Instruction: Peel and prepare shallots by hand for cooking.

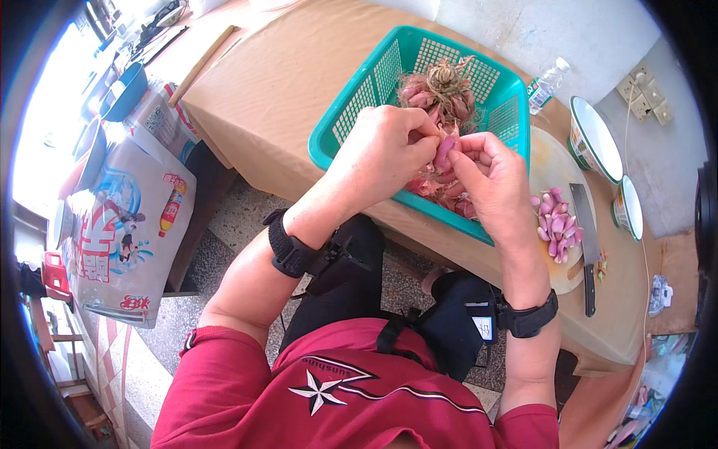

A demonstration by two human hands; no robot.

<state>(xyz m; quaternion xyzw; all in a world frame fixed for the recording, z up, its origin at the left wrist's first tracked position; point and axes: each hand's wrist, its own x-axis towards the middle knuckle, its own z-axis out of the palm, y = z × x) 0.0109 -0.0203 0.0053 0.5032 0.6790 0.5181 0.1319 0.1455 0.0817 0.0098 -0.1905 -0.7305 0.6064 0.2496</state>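
A pinkish-purple shallot point(445, 154) is held between both hands over a green plastic basket point(364, 73). My right hand point(489, 182) grips it between thumb and fingers. Thumb and forefinger of my left hand point(392, 147) are pinched together at its upper end, where papery skin shows; exactly what they pinch is partly hidden. Behind the hands, a bundle of unpeeled shallots point(443, 92) with dry roots and stalks lies in the basket. Loose reddish skins point(429, 188) lie in the near part, partly covered by my hands.
Right of the basket, peeled shallots point(558, 224) and a cleaver point(583, 224) rest on a round cutting board point(541, 151). Two enamel bowls point(597, 140) lean near the wall, beside a plastic bottle point(547, 87). A wooden stick point(205, 64) lies at the table's left edge.
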